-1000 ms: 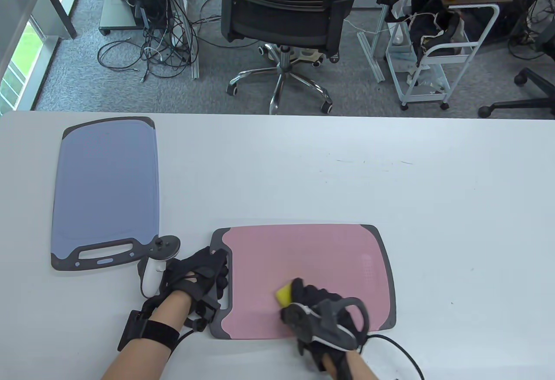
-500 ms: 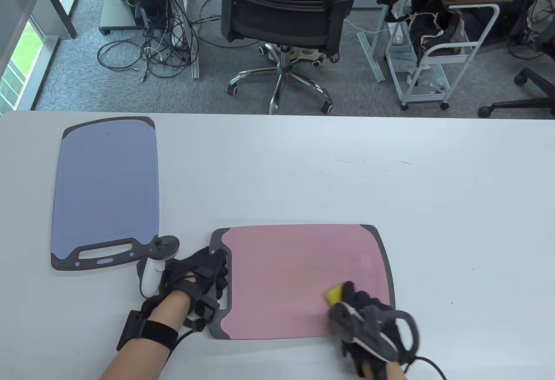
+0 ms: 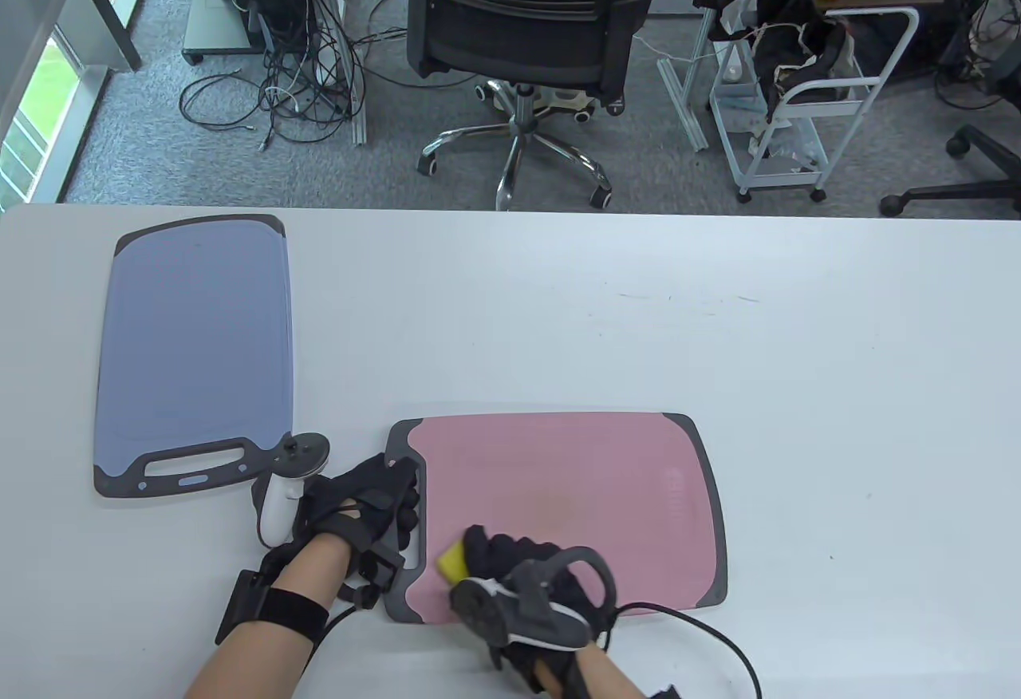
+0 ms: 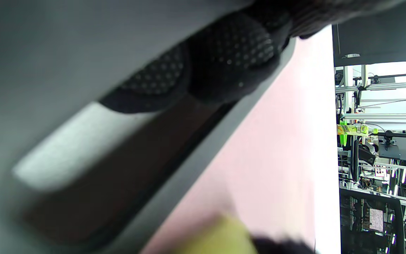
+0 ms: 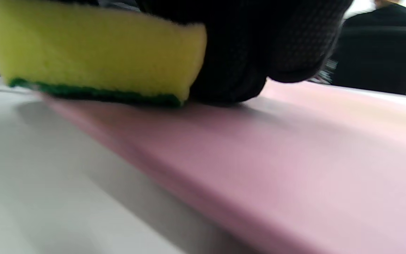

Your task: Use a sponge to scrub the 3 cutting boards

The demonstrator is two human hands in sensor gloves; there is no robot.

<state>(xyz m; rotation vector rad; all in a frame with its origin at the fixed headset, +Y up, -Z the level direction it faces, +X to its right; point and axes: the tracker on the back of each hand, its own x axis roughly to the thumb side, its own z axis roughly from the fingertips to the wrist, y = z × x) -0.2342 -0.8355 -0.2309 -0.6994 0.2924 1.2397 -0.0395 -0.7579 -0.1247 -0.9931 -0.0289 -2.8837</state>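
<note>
A pink cutting board [image 3: 574, 483] with a grey rim lies near the table's front edge, its handle to the left. My left hand [image 3: 375, 503] grips that handle; in the left wrist view its fingertips [image 4: 231, 56] sit in the handle slot beside the pink board [image 4: 277, 158]. My right hand [image 3: 510, 563] holds a yellow sponge [image 3: 453, 562] on the board's near left part. In the right wrist view the sponge [image 5: 90, 53] lies green side down on the pink board [image 5: 294, 158]. A blue cutting board [image 3: 195, 348] lies flat at the table's left.
A cable [image 3: 718, 635] trails from my right glove across the table's front edge. Beyond the table's far edge stand an office chair [image 3: 526, 21], a white cart [image 3: 806, 108] and floor cables [image 3: 279, 92].
My right hand swept the sponge to the right along the pink board's near side, then back to its near left part. The left hand stayed on the handle.
</note>
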